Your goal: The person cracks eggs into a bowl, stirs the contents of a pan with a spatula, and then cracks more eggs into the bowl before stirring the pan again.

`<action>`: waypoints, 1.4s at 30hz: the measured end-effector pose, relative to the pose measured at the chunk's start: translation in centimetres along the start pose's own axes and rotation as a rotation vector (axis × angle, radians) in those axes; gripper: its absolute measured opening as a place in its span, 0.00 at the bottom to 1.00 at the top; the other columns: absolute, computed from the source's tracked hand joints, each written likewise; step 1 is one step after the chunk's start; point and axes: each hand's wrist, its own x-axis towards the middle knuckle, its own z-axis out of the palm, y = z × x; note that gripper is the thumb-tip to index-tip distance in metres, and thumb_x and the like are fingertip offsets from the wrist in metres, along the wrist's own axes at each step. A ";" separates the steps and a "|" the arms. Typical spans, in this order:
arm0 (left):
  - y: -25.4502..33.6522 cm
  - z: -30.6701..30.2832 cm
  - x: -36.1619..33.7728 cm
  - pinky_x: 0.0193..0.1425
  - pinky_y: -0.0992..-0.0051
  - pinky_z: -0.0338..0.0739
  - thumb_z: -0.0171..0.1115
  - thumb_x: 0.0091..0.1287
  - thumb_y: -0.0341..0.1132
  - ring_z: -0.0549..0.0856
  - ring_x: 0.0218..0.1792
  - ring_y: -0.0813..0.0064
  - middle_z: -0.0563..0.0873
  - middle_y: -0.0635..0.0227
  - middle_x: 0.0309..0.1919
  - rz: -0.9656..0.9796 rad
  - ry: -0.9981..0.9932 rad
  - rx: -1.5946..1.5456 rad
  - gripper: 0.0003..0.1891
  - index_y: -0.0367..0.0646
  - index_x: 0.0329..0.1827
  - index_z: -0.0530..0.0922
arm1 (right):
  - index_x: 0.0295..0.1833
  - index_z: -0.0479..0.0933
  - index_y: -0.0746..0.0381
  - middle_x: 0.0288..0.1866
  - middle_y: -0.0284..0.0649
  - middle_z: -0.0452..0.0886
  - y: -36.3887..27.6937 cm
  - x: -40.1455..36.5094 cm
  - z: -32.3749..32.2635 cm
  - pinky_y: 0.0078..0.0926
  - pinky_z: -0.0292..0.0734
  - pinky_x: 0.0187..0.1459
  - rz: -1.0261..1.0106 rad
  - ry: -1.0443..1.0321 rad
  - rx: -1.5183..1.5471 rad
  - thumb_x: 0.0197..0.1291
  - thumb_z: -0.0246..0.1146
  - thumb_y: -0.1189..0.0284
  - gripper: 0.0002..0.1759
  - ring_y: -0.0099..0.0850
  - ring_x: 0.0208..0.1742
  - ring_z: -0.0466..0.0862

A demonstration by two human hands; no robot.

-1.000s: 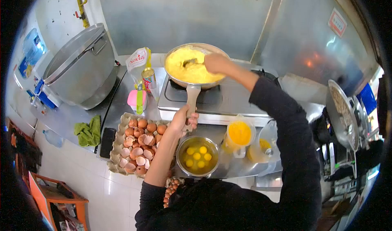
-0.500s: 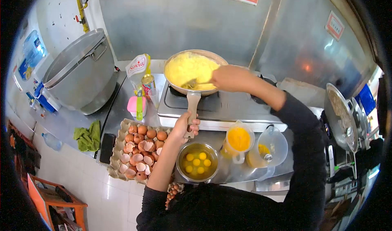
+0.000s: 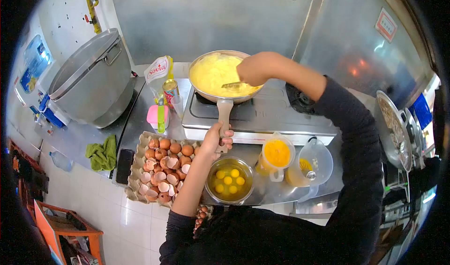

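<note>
A frying pan of soft yellow scrambled egg stands on the left burner of the stove, its handle pointing toward me. My left hand is closed around that handle. Over the pan's right side, my right hand grips a metal fork-like utensil, its head in the egg and its handle hidden by my fingers. Below the handle sits a metal bowl holding several raw yolks in egg white. A jug of beaten egg and a clear jug with a whisk stand to its right.
An egg tray with broken shells lies left of my forearm, beside a phone and a green cloth. Behind are a pink container, a can, a Sovia pouch and a large pot. The stove has another burner.
My right hand has moved up and slightly left over the pan, drawing the utensil through the egg. My left hand keeps its grip on the handle. The view has shifted slightly.
</note>
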 end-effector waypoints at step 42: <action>-0.2 -0.3 0.3 0.17 0.82 0.60 0.37 0.63 0.43 0.62 0.14 0.85 0.66 0.75 0.18 0.010 -0.022 -0.041 0.12 0.44 0.38 0.61 | 0.29 0.77 0.64 0.29 0.44 0.78 2.2 7.0 6.3 0.33 0.72 0.27 0.222 0.298 0.118 0.39 0.56 0.74 0.09 0.36 0.27 0.78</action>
